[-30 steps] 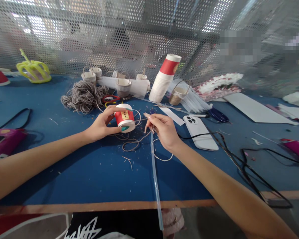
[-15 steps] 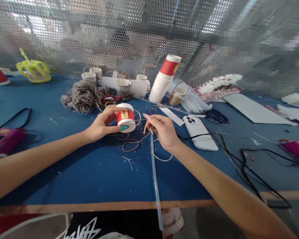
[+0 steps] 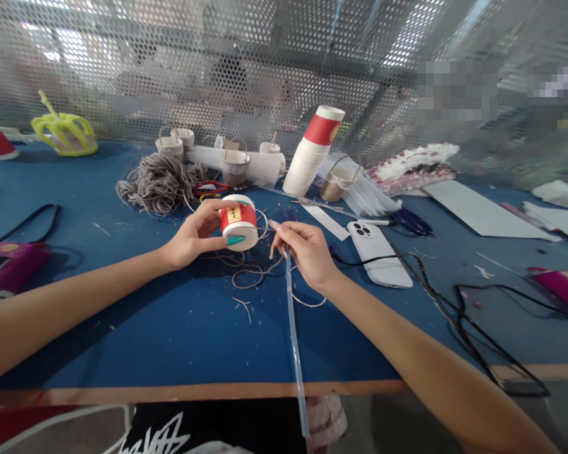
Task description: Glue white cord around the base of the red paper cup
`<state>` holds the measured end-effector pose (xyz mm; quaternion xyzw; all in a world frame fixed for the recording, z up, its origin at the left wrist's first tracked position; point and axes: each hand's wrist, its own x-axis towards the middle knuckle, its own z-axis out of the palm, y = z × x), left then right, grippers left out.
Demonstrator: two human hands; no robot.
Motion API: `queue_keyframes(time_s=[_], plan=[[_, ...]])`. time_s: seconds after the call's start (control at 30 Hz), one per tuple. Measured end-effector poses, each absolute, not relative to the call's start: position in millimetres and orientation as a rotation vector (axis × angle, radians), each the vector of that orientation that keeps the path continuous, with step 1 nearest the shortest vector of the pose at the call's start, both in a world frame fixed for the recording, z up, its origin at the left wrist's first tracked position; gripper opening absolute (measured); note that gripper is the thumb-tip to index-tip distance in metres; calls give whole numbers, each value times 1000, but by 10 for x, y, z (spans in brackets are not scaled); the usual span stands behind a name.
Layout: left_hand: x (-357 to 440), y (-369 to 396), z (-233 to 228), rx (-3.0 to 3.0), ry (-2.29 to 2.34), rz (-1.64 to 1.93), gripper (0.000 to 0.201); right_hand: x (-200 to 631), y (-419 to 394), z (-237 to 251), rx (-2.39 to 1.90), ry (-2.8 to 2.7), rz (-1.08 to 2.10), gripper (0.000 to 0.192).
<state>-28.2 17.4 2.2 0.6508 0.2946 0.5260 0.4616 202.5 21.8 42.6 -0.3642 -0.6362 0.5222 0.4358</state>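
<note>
My left hand (image 3: 196, 230) grips a short red-and-white paper cup (image 3: 239, 217), tilted on its side, with thumb and fingers on opposite sides. A thin cord (image 3: 248, 277) trails in loops on the table beneath the cup and up by its right side. Just right of the cup, my right hand (image 3: 307, 252) is closed in a pinch on the cord; its curled fingers partly hide the grip. A long translucent glue stick (image 3: 293, 340) extends from beneath the right hand past the table's front edge.
Behind the hands are a grey cord bundle (image 3: 158, 183), small cord-wrapped buckets (image 3: 235, 167), and a leaning paper-cup stack (image 3: 307, 154). A white phone (image 3: 381, 255) and black cable (image 3: 426, 277) lie right. Purple glue guns (image 3: 14, 268) sit at both sides.
The right hand has shifted slightly left, toward the cup, its fingertips now closer to the cup's side. The left hand still holds the cup, which has barely turned.
</note>
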Motion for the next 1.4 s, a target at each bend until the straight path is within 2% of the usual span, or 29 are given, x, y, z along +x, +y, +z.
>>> queue_keyframes(time_s=[1.03,1.23,1.33,1.4], plan=[[-277,159,15,1606,730,1263,58,1951,152,344,-978,-1714,1271,44],[-264,147,44,1637,741,1255,55,1997,154,316,-1038,-1711,1059,28],[-261,147,51,1608,732,1247,54,2050,196,317,-1010,-1718,887,35],[-264,149,53,1589,724,1230,53,2072,221,329,-905,-1790,882,42]])
